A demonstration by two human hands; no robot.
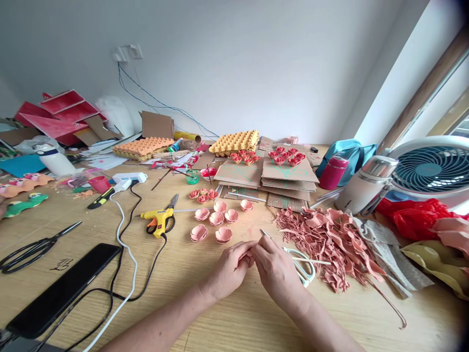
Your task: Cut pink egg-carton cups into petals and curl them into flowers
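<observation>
My left hand [231, 268] and my right hand [275, 270] meet over the wooden table [205, 303], fingertips pinched together around something small that I cannot make out. White-handled scissors [302, 264] lie just under and right of my right hand. Several pink paper flower cups [216, 218] sit right beyond my hands. A heap of pink egg-carton scraps [330, 239] lies to the right.
A yellow glue gun [159, 220] with black cord lies left of the flowers. Black scissors [32, 247] and a black phone [62, 288] are at the left. Cardboard sheets with red flowers [282, 164], egg trays [234, 142], a thermos [364, 186] and a fan [432, 168] stand behind.
</observation>
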